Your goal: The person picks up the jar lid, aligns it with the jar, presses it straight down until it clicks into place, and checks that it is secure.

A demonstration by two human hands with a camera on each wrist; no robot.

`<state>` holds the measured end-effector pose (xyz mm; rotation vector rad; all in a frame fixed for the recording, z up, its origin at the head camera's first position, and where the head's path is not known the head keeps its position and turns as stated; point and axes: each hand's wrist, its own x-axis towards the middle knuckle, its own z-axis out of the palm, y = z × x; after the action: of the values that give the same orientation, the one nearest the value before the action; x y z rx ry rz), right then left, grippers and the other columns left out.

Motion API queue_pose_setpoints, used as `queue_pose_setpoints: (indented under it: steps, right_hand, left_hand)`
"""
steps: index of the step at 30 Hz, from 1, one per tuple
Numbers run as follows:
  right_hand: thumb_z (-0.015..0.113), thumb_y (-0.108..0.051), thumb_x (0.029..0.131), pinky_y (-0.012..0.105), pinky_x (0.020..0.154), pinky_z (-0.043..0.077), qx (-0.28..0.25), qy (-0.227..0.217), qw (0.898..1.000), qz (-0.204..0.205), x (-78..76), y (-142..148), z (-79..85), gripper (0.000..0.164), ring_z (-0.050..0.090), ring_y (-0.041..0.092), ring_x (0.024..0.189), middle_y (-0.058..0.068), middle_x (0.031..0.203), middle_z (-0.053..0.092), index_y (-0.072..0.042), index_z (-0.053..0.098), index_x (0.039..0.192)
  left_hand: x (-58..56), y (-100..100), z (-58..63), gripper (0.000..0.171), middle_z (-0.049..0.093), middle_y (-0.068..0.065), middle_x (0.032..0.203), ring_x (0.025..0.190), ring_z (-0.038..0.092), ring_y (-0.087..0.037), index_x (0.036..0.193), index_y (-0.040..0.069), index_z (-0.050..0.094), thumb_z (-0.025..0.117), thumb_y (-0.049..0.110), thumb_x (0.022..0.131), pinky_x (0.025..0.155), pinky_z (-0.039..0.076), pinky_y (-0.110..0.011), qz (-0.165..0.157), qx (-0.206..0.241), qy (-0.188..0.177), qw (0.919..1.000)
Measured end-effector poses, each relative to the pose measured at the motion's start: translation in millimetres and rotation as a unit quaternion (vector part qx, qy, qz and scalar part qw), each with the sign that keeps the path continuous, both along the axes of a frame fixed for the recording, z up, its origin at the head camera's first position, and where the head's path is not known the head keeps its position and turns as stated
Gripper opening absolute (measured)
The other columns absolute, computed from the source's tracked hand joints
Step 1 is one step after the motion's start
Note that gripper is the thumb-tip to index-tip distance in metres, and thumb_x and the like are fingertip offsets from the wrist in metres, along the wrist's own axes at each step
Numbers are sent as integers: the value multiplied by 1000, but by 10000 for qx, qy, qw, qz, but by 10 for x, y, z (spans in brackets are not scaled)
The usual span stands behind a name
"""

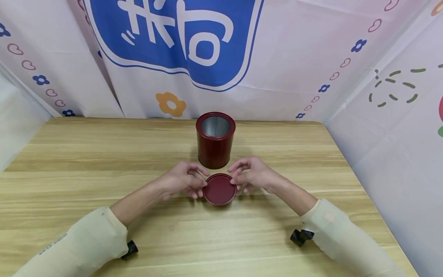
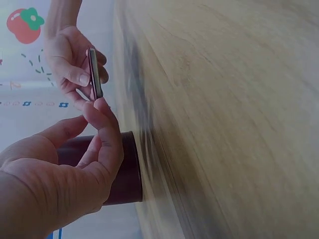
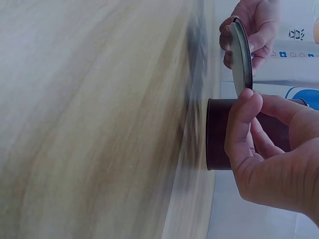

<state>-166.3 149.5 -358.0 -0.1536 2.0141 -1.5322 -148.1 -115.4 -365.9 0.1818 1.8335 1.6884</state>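
Observation:
A round dark red lid (image 1: 219, 189) is held above the table by both hands, one at each side of its rim. My left hand (image 1: 187, 180) pinches the left edge between thumb and fingers; my right hand (image 1: 254, 175) pinches the right edge the same way. In the right wrist view the lid (image 3: 241, 57) shows its pale underside, raised off the wood. Just beyond the hands stands a dark red metal can (image 1: 214, 148), upright and uncovered, its silvery inside showing. The lid and can are apart.
The wood-grain table (image 1: 104, 154) runs back to a printed cloth (image 1: 277, 69) with a blue emblem. A white cloth wall (image 1: 391, 146) borders the right side. Black devices (image 1: 302, 237) are strapped under both sleeves.

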Motion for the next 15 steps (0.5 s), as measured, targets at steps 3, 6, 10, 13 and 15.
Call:
queue_pose_setpoints:
  steps: [3, 6, 10, 13, 15]
  right_hand:
    - [76, 5, 89, 24, 50, 53, -60, 24, 10000, -3, 1, -1, 9, 31, 65, 16, 64, 8, 91, 65, 5, 65, 118]
    - [75, 4, 89, 23, 50, 53, -107, 99, 9999, 0, 3, -8, 27, 30, 65, 16, 64, 8, 91, 64, 5, 65, 117]
    - [77, 2, 88, 23, 50, 53, -149, 220, 9996, 3, 4, -17, 36, 29, 63, 16, 64, 8, 91, 63, 4, 66, 115]
    - [78, 1, 88, 23, 49, 52, -136, 255, 9996, -15, 7, -25, 49, 28, 62, 15, 62, 8, 92, 63, 3, 67, 113]
    - [78, 1, 87, 23, 49, 52, -128, 252, 9996, -34, 7, -30, 57, 28, 61, 15, 62, 8, 92, 63, 3, 68, 113]
  left_hand:
    - [2, 11, 9, 33, 68, -13, 86, 62, 66, -15, 126, -12, 54, 61, -8, 94, 55, 57, -22, 91, -31, 38, 9999]
    - [2, 22, 19, 33, 67, -13, 87, 61, 66, -15, 125, -11, 56, 63, -8, 93, 54, 56, -21, 199, -53, 48, 9998]
    - [2, 41, 34, 32, 65, -13, 88, 60, 65, -15, 123, -11, 57, 67, -8, 92, 53, 56, -21, 327, -70, 70, 9994]
    - [2, 52, 50, 32, 63, -12, 88, 59, 65, -15, 121, -10, 59, 71, -8, 90, 52, 55, -21, 412, -100, 114, 9990]
    - [3, 57, 59, 33, 63, -12, 88, 59, 65, -15, 119, -10, 60, 72, -7, 90, 52, 55, -21, 451, -125, 149, 9988]
